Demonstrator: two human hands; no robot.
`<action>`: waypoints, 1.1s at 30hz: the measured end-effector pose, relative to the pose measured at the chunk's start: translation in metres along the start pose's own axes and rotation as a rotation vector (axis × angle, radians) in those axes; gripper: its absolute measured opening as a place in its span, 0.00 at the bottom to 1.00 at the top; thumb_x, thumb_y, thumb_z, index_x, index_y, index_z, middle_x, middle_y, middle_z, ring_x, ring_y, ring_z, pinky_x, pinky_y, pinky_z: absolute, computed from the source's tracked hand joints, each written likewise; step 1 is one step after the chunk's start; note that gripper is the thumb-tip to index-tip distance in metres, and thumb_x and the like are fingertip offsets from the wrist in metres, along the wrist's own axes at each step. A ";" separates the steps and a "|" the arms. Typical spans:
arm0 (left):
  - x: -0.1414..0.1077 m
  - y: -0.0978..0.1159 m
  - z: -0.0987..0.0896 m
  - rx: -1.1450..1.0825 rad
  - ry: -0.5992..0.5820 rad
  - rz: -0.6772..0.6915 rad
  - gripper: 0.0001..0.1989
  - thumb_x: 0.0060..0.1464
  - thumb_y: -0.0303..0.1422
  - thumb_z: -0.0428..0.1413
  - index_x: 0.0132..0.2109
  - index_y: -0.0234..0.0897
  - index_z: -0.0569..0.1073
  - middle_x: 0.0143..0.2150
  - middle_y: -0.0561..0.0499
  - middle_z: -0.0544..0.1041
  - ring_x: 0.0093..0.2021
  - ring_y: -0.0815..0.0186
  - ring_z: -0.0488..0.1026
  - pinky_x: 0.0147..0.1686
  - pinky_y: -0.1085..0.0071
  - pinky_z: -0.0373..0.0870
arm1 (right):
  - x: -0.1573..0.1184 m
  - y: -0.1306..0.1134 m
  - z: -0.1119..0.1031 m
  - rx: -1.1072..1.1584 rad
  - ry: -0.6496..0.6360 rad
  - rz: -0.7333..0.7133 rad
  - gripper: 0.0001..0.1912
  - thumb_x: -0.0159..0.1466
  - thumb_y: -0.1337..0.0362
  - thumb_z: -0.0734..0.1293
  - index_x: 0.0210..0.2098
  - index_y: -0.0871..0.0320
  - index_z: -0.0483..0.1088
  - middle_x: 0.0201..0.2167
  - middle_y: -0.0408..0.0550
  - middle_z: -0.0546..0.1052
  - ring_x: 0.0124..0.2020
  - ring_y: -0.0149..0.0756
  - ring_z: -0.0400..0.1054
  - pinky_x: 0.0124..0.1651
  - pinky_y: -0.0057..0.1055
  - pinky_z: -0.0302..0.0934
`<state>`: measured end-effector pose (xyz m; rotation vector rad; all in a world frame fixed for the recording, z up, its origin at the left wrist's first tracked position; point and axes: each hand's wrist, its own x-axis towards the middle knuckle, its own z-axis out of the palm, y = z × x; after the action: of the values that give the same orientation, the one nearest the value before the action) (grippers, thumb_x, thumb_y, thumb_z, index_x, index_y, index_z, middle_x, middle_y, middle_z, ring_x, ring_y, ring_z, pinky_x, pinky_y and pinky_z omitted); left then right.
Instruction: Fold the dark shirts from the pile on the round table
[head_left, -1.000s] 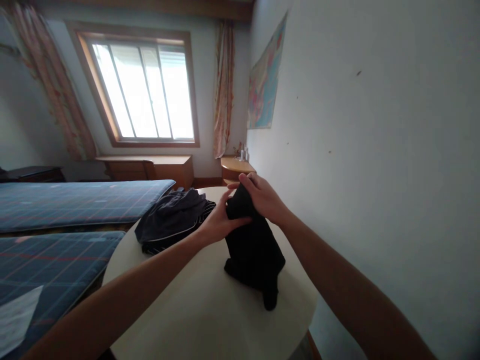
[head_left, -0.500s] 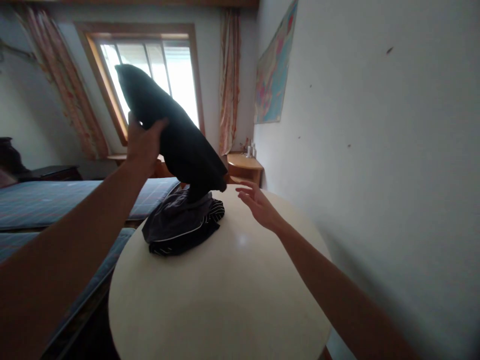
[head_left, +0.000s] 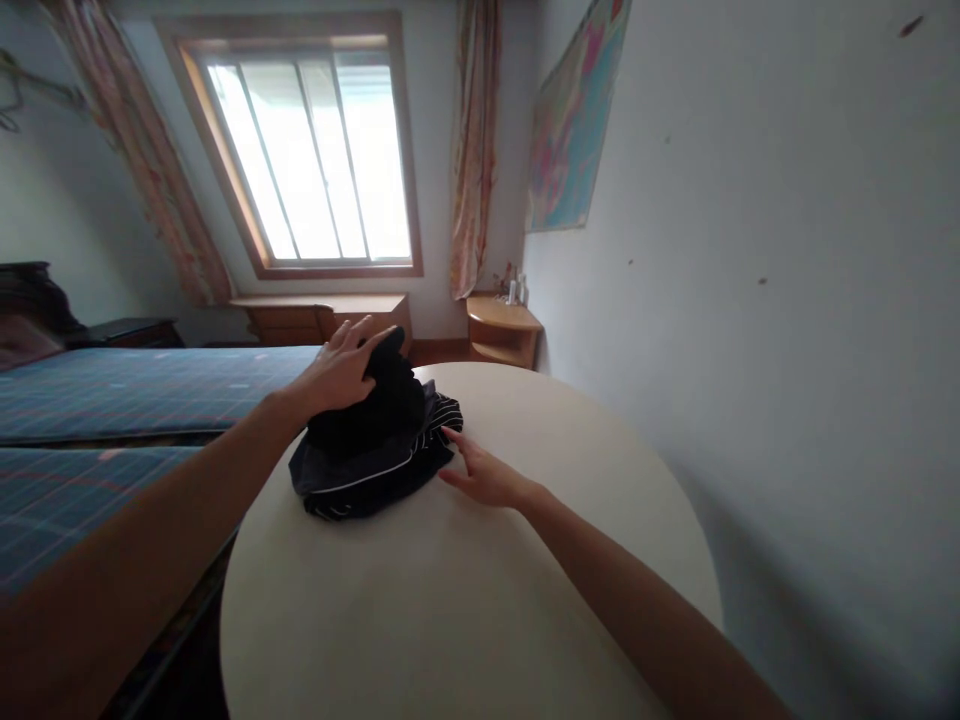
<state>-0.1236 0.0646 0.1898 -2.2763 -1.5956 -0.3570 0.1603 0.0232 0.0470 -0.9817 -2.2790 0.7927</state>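
A folded black cloth garment (head_left: 375,400) lies bunched on top of a dark grey and black pile of clothing (head_left: 360,480), which has white piping and white stripes at its right end. My left hand (head_left: 337,370) rests on the black garment's upper left side with fingers spread. At the pile's right edge is my right hand (head_left: 487,475), fingers apart, its tips at or touching the striped cloth. The pile sits on the far left part of a round cream table (head_left: 465,590). How the cloth layers fold under my left hand is hidden.
Left of the table is a bed with blue plaid mattresses (head_left: 150,390). A wooden desk (head_left: 352,305) stands under the window (head_left: 315,160), and a small corner shelf (head_left: 502,315) with small items is beside it. The white wall (head_left: 750,400) runs along the right.
My left hand has lowered the black garment from the air onto the pile, and its fingers have spread. My right hand has moved down and left to the pile's edge.
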 end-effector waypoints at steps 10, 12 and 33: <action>-0.040 0.052 0.059 0.008 -0.288 -0.120 0.55 0.38 0.55 0.66 0.72 0.58 0.52 0.76 0.44 0.39 0.69 0.24 0.45 0.54 0.34 0.60 | 0.018 0.006 0.033 -0.295 -0.285 0.009 0.46 0.65 0.52 0.66 0.74 0.60 0.40 0.73 0.64 0.43 0.73 0.56 0.37 0.70 0.57 0.40; -0.035 0.052 0.069 0.031 -0.263 -0.161 0.54 0.41 0.50 0.67 0.72 0.56 0.52 0.76 0.42 0.38 0.68 0.23 0.45 0.53 0.32 0.59 | 0.033 0.009 0.037 -0.318 -0.280 0.016 0.45 0.66 0.52 0.65 0.73 0.61 0.40 0.73 0.65 0.43 0.73 0.56 0.36 0.70 0.56 0.41; 0.051 -0.089 0.081 -0.154 -0.183 -0.374 0.33 0.47 0.44 0.62 0.59 0.36 0.71 0.49 0.46 0.77 0.50 0.48 0.75 0.51 0.57 0.69 | -0.013 0.074 -0.022 -0.449 -0.117 0.079 0.28 0.72 0.53 0.55 0.67 0.57 0.62 0.70 0.56 0.58 0.71 0.48 0.48 0.71 0.50 0.43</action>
<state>-0.1887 0.1695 0.1470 -2.1624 -2.1641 -0.3822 0.2165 0.0614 0.0083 -1.2540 -2.5957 0.3783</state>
